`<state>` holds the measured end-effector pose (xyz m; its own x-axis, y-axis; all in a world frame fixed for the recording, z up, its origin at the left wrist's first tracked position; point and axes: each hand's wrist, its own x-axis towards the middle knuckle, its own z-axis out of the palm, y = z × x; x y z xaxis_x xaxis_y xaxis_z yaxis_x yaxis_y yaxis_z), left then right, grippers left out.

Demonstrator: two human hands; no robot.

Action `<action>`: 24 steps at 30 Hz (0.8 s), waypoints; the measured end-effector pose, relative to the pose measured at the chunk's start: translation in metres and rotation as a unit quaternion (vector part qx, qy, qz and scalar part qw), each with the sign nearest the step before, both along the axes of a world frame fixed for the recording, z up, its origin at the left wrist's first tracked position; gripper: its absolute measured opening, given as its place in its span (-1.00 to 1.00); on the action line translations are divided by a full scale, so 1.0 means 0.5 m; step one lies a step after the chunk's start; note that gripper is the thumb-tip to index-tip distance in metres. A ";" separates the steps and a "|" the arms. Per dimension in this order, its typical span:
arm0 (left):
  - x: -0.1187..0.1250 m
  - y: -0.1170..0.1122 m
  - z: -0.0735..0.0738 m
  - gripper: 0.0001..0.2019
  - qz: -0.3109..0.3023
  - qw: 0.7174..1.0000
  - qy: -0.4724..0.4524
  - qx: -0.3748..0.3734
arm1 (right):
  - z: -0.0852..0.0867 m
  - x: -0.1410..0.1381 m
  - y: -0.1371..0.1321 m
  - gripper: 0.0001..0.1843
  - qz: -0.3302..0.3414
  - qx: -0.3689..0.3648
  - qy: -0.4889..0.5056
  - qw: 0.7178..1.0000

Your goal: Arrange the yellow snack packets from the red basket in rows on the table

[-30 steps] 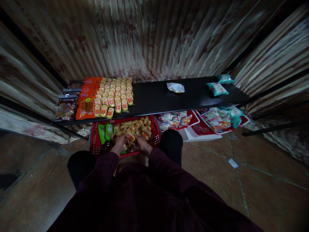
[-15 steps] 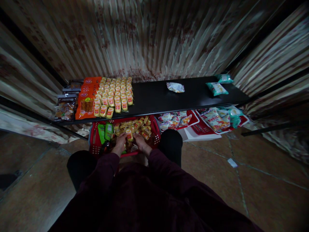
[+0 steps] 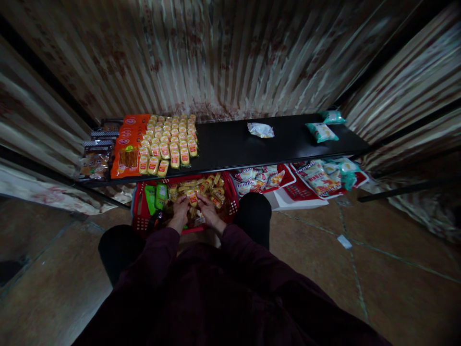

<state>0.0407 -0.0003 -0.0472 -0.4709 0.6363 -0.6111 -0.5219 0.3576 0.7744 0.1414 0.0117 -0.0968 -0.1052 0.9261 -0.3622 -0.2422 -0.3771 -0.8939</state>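
Note:
Between my two hands is a small yellow packaged cake (image 3: 192,198) with a red label. My left hand (image 3: 180,210) pinches its left side, and my right hand (image 3: 209,210) grips its right side. Both hands are over a red basket (image 3: 140,211) holding many similar yellow packs (image 3: 211,184) and two green packs (image 3: 156,196). On the black shelf (image 3: 223,146) above, rows of the same yellow packaged cakes (image 3: 169,142) stand at the left. Dark items low in the basket are too dim to make out.
Left on the shelf lie orange snack bags (image 3: 127,149) and brown packs (image 3: 94,161). A white pack (image 3: 260,129) and teal bags (image 3: 321,132) lie farther right. Red baskets (image 3: 298,192) of snack bags stand under the shelf. A dark-clothed knee (image 3: 253,218) is beside my basket.
Both hands still hold the yellow packaged cake, which sits slightly higher and more to the left. The whole view has shifted a little; nothing on the shelf has moved.

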 end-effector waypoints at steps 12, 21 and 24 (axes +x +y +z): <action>0.002 -0.018 0.018 -0.65 -0.071 0.997 0.012 0.019 | -0.003 0.003 -0.006 -0.58 -0.002 0.030 -0.006 1.000; 0.006 -0.020 0.027 -0.56 -0.101 0.993 0.038 0.043 | 0.002 0.001 -0.004 -0.51 -0.019 0.082 -0.048 0.995; 0.011 -0.018 0.028 -0.55 -0.103 0.992 0.051 0.049 | 0.011 0.000 -0.008 -0.55 -0.030 0.098 -0.069 0.992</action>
<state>0.0461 -0.0091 -0.0331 -0.3819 0.7795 -0.4965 -0.3623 0.3680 0.8563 0.1414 0.0078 -0.0912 -0.0091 0.9833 -0.1816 -0.1284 -0.1812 -0.9750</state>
